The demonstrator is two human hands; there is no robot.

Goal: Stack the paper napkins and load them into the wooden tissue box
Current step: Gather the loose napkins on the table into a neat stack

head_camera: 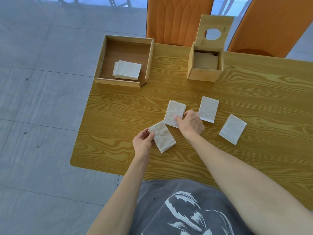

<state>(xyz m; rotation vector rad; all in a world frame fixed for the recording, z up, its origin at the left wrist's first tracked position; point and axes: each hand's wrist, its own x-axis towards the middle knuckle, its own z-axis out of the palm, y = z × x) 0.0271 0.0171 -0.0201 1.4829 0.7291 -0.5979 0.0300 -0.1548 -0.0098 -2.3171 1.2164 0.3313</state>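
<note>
While my left hand (143, 141) pinches one napkin (162, 136), my right hand (190, 122) grips the pile (174, 113); stacking underway, box (205, 72) loading next.

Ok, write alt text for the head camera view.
A person's left hand grips one folded white paper napkin while the right hand pinches another on a yellow wood-grain table. Two more napkins lie right; an open-lidded wooden tissue box and shallow wooden tray stand behind.
</note>
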